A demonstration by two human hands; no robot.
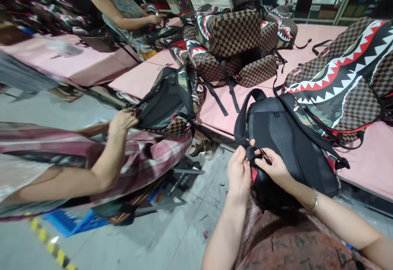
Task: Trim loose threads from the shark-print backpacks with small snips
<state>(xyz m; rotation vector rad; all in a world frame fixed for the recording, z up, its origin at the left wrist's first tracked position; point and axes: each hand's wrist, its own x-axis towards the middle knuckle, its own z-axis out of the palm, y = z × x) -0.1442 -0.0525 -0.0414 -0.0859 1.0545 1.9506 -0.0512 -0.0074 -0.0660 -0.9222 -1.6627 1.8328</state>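
Observation:
A black backpack lies back panel up, partly over the pink table's edge and partly against my lap. At its lower left side, my left hand pinches a black strap end. My right hand is closed beside it, with a small dark tool between its fingers; the tool's exact kind is too small to tell. Both hands nearly meet at the strap. Just behind the black backpack rests a large checkered backpack with a red and white shark-teeth pattern.
The pink table carries a pile of checkered bags at its middle. On the left, a co-worker's hand holds an open bag. Another person works farther back. A blue crate stands on the floor.

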